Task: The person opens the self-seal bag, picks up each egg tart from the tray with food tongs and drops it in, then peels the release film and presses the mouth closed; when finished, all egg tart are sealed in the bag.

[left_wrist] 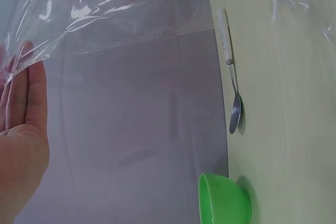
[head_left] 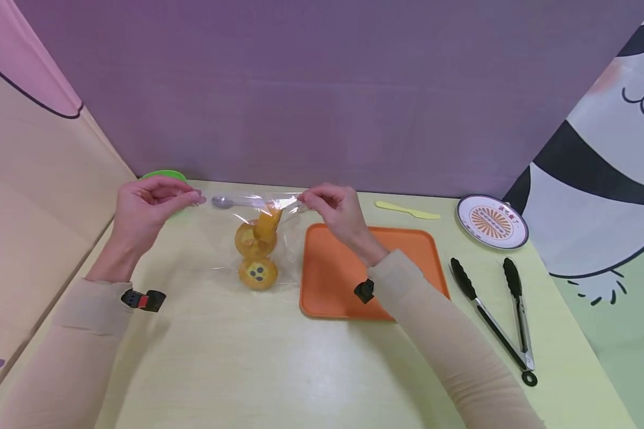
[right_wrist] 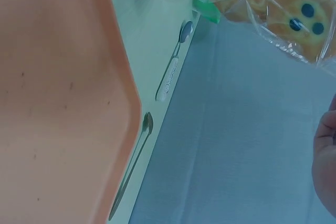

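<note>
A clear plastic bag (head_left: 290,262) hangs between both hands, its top edge stretched between them. My left hand (head_left: 149,208) pinches the left top corner, and my right hand (head_left: 339,211) pinches the right one. Inside are a round bun with three dark dots (head_left: 257,273), a second round bun (head_left: 247,240) above it, and a golden-orange piece (head_left: 269,224) whose kind I cannot tell. In the left wrist view, the bag film (left_wrist: 100,19) drapes over my fingertips. The right wrist view shows the dotted bun (right_wrist: 302,19) through the film; most of my right hand is outside that view.
An orange tray (head_left: 322,298) lies partly under my right arm. Behind the bag is a spoon with a white handle (head_left: 247,202); a green bowl (head_left: 166,174) stands behind my left hand. At right are a yellow knife (head_left: 408,210), a patterned plate (head_left: 492,221) and spread tongs (head_left: 496,325).
</note>
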`<state>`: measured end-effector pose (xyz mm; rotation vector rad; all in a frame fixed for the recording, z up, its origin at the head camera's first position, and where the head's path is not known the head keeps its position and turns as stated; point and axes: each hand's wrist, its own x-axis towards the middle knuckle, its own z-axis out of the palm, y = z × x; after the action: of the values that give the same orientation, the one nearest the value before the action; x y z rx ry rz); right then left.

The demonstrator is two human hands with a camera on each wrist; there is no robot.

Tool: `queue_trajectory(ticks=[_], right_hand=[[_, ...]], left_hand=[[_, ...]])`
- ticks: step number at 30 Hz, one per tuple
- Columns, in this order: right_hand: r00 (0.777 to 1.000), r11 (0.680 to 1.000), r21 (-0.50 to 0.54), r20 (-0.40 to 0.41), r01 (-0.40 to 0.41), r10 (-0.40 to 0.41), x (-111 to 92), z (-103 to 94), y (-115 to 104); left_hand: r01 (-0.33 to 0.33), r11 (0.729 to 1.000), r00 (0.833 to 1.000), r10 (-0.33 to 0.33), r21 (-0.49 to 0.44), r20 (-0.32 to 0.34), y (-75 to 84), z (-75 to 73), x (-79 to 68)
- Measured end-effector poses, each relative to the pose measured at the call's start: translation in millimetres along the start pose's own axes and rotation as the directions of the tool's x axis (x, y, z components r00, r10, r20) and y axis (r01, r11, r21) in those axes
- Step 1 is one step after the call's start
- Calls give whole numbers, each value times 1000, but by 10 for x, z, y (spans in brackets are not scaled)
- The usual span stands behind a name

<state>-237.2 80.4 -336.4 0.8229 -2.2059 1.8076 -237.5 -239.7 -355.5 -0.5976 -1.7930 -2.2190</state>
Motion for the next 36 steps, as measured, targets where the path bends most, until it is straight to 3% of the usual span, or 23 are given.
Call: queue_trajectory(ticks=[3,9,15,18,20,25,28,33,35,36], right_hand=[[1000,999,-46,-6,-13,13,16,8,19],[996,996,-29,-11,-86,86,72,-15,189],[998,992,-101,-8,-69,69,140,-49,278],[996,979,-194,51,-66,77,178,-53,254],[988,967,-249,121,-58,91,212,-65,216],[940,923,-383,326,35,100,315,-94,59],[901,875,-476,411,86,136,394,-59,-42],[846,753,-642,475,145,242,545,127,-182],[830,739,-652,498,168,251,616,236,-229],[821,751,-636,515,175,245,651,293,-252]], left_hand=[[8,998,1000,-7,68,-19,3,-3,0],[-18,998,999,20,53,-35,8,15,14],[-54,991,990,68,119,-120,24,69,30],[-53,989,989,71,138,-133,45,94,0],[-68,994,990,79,91,-120,67,111,-19],[-123,992,990,121,-20,-73,120,217,-34],[-147,989,988,147,6,-47,132,307,-19],[-162,982,987,162,98,2,158,399,-16],[-164,980,986,162,110,26,167,422,-8],[-166,980,986,163,107,38,170,433,-7]])
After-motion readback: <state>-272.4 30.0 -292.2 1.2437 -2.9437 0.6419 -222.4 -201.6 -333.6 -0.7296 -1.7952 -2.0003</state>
